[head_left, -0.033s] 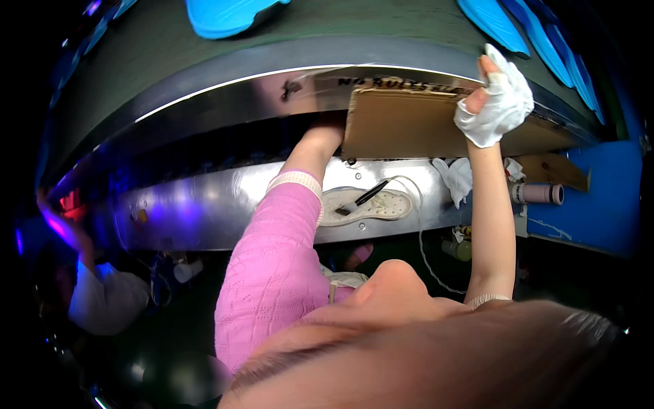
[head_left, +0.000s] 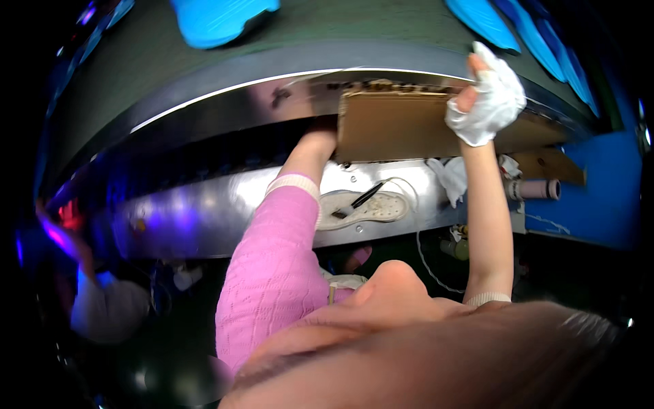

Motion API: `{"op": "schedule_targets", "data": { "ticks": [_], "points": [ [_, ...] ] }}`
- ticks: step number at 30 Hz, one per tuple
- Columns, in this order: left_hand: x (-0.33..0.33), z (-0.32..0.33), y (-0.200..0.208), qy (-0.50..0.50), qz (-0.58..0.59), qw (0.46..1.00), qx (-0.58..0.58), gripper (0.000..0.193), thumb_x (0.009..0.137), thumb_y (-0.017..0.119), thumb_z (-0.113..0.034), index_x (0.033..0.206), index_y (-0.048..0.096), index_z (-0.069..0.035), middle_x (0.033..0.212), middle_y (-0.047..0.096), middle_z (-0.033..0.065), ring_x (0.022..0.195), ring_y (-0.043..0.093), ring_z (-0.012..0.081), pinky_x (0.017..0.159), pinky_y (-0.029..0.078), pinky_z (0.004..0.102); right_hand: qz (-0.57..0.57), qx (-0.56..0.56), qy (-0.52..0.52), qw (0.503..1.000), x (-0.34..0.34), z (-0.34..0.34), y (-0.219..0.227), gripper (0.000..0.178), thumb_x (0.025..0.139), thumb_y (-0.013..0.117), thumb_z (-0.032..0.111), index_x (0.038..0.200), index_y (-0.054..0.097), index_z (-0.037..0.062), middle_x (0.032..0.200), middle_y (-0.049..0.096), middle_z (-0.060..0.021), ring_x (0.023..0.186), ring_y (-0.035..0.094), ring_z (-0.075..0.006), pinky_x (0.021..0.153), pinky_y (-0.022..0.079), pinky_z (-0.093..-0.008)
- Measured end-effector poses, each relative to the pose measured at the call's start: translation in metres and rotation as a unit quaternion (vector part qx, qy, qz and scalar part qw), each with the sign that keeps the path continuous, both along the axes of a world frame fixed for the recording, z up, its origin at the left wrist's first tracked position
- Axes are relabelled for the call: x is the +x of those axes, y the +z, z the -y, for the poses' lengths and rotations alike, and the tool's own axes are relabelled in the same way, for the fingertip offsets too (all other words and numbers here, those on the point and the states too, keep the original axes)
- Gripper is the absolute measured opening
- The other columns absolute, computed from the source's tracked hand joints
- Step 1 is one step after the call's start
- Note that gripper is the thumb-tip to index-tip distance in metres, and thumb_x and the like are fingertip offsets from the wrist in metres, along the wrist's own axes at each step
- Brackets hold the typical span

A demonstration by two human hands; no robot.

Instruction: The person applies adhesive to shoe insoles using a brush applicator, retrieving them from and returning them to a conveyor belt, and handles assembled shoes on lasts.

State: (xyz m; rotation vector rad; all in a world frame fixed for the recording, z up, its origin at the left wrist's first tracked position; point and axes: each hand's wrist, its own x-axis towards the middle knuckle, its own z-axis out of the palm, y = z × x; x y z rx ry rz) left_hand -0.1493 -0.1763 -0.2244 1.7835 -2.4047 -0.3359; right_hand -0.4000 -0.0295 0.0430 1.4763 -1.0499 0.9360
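"What is largest here?"

"The dark green belt [head_left: 361,27], across the top, then the shiny metal worktop [head_left: 225,194] below it"

"And the cardboard [head_left: 398,129]?"

"It stands on edge along the belt's near side, its lower edge near the back of the worktop. Up on the belt lie blue pieces [head_left: 221,20], more of them at the right"

"How are the person's hands?"

"The right hand [head_left: 487,95], in a white glove with bare thumb and fingertip, overlaps the cardboard's top edge, the thumb apart from the fingers; whether it pinches the cardboard, one cannot tell. The left hand is out of sight under the belt, beside the cardboard's left end, so its state cannot be told either"

"Anything smaller?"

"A pale sole [head_left: 385,208] on the worktop, a white cloth [head_left: 449,180] and pink flask [head_left: 538,189] to the right, and a black-handled brush [head_left: 368,195] resting on the sole"
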Motion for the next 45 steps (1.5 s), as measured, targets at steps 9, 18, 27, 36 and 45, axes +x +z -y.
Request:
{"op": "schedule_targets", "data": {
  "ticks": [9,18,27,36,45],
  "points": [
    [-0.012,0.012,-0.002,0.015,0.024,1.0,0.012,0.033,0.091,0.047,-0.009,0.123,0.054,-0.004,0.121,0.058,0.0146,0.111,0.055,0.0285,0.098,0.043,0.0401,0.027,0.045,-0.005,0.999,0.008,-0.009,0.004,0.031,0.09,0.042,0.029,0.098,0.063,0.0071,0.102,0.068,-0.0094,0.087,0.063,-0.0282,0.083,0.046,-0.0405],
    [-0.023,0.025,0.014,0.016,0.017,0.999,0.027,0.034,0.091,0.046,-0.01,0.123,0.054,-0.005,0.121,0.058,0.0154,0.111,0.055,0.0296,0.098,0.043,0.0403,0.041,0.054,0.022,0.997,0.007,-0.017,0.008,0.03,0.082,0.05,0.031,0.098,0.061,0.0077,0.103,0.064,-0.0131,0.085,0.062,-0.0329,0.077,0.048,-0.0453],
    [-0.034,0.038,0.014,0.027,0.019,0.999,0.023,0.034,0.091,0.045,-0.01,0.123,0.054,-0.005,0.122,0.058,0.0162,0.111,0.056,0.0307,0.098,0.043,0.0406,0.04,0.041,0.012,0.998,0.018,-0.02,0.009,0.029,0.086,0.046,0.026,0.102,0.06,0.0067,0.104,0.065,-0.0123,0.09,0.061,-0.0303,0.082,0.046,-0.0426],
    [-0.03,0.059,0.024,0.025,0.023,0.999,0.02,0.034,0.091,0.045,-0.011,0.123,0.055,-0.005,0.122,0.057,0.017,0.111,0.056,0.0317,0.098,0.044,0.0409,0.052,0.032,0.017,0.998,0.016,-0.019,0.011,0.028,0.086,0.045,0.027,0.1,0.06,0.008,0.105,0.064,-0.0117,0.088,0.06,-0.0295,0.083,0.046,-0.0424],
    [-0.005,0.089,0.042,0.023,-0.008,0.999,0.047,0.035,0.09,0.044,-0.012,0.123,0.055,-0.005,0.122,0.057,0.0178,0.111,0.056,0.0328,0.097,0.044,0.0411,0.055,0.041,0.007,0.998,0.012,-0.019,0.009,0.029,0.085,0.046,0.03,0.099,0.06,0.0078,0.105,0.064,-0.0117,0.088,0.06,-0.0306,0.08,0.046,-0.0434]
  ]
}}
